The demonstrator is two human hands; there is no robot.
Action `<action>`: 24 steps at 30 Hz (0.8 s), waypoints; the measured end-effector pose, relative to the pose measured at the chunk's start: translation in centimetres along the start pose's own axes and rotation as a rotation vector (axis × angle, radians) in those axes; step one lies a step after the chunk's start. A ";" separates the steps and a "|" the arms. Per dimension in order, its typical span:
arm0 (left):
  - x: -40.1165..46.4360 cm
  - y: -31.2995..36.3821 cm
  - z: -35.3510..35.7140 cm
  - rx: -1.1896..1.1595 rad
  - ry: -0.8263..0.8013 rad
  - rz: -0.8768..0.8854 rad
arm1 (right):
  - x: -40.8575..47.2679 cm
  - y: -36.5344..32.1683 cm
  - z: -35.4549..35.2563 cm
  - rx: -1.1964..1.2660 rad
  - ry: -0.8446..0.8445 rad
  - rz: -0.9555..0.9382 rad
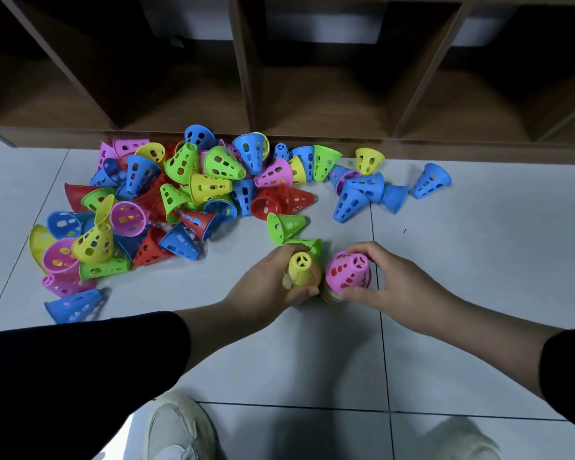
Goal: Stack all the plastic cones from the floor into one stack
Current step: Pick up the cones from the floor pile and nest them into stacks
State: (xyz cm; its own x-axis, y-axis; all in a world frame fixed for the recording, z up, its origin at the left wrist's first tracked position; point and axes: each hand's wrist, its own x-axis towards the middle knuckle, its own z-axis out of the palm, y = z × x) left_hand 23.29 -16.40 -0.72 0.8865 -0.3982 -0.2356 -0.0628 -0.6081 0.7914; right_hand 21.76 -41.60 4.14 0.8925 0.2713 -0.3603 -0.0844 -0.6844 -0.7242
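Note:
A pile of several perforated plastic cones [186, 180] in blue, green, yellow, pink and red lies on the white tiled floor, below a wooden shelf. My left hand [273, 283] grips a yellow cone [301, 268], narrow end up. Just right of it stands a short stack topped by a pink cone [347, 272], and my right hand [384, 282] holds that pink cone with fingers curled around its far and near sides. A green cone [284, 225] lies on its side just beyond my left hand, with another green one partly hidden behind my fingers.
A low wooden shelf unit [279, 78] with open cubbies runs along the far side. Several blue cones [362, 190] lie scattered right of the pile. My legs in black trousers and two light shoes [180, 429] are at the bottom of the view.

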 end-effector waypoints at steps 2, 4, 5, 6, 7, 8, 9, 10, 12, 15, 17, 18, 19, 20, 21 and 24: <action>-0.5 -0.5 -0.4 -0.087 -0.020 0.043 | -0.1 0.1 -0.5 0.038 0.000 -0.044; -0.8 -1.4 -1.1 -0.142 0.079 0.057 | 0.8 0.1 -1.3 0.143 0.055 -0.057; -0.5 -1.8 -1.6 -0.143 0.145 0.022 | 1.7 0.1 -1.9 0.192 0.097 -0.049; 0.2 -2.0 -2.1 -0.116 0.197 -0.025 | 2.8 0.1 -2.5 0.207 0.138 -0.029; 1.2 -2.2 -2.7 -0.040 0.233 -0.057 | 4.1 0.1 -3.0 0.184 0.163 0.002; 2.4 -2.3 -3.3 0.083 0.242 -0.063 | 5.5 0.0 -3.5 0.134 0.153 0.040; 3.8 -2.5 -3.8 0.215 0.219 -0.053 | 7.0 -0.3 -3.9 0.068 0.099 0.082; 5.3 -2.7 -4.1 0.321 0.173 -0.044 | 8.4 -0.4 -4.1 -0.006 0.012 0.124; 8.1 -3.1 -4.5 0.453 0.074 -0.062 | 10.8 -0.7 -3.6 -0.127 -0.168 0.172; 11.4 -3.8 -4.0 0.733 -0.035 -0.037 | 14.2 -1.0 -1.7 -0.326 -0.304 0.160; 12.6 -4.2 -3.4 0.930 -0.112 0.034 | 15.8 -1.1 -0.4 -0.395 -0.379 0.151; 12.9 -4.4 -3.1 0.981 -0.144 0.050 | 16.5 -0.8 0.2 -0.391 -0.404 0.145; 13.1 -4.7 -2.7 1.008 -0.165 0.048 | 17.0 -0.4 0.7 -0.383 -0.407 0.138; 13.3 -4.9 -2.4 1.028 -0.173 0.039 | 17.6 -0.1 1.2 -0.377 -0.407 0.124; 13.4 -5.1 -2.2 1.053 -0.169 0.028 | 18.0 0.0 1.8 -0.371 -0.396 0.122; 13.9 -5.5 -1.8 1.142 -0.149 0.020 | 18.9 1.0 3.5 -0.456 -0.439 0.159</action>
State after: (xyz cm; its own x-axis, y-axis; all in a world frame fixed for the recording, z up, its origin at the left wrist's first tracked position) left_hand 36.81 -17.35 -7.29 0.8224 -0.4455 -0.3538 -0.5222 -0.8380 -0.1585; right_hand 37.03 -34.80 -5.51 0.6128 0.3284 -0.7187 0.0824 -0.9311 -0.3552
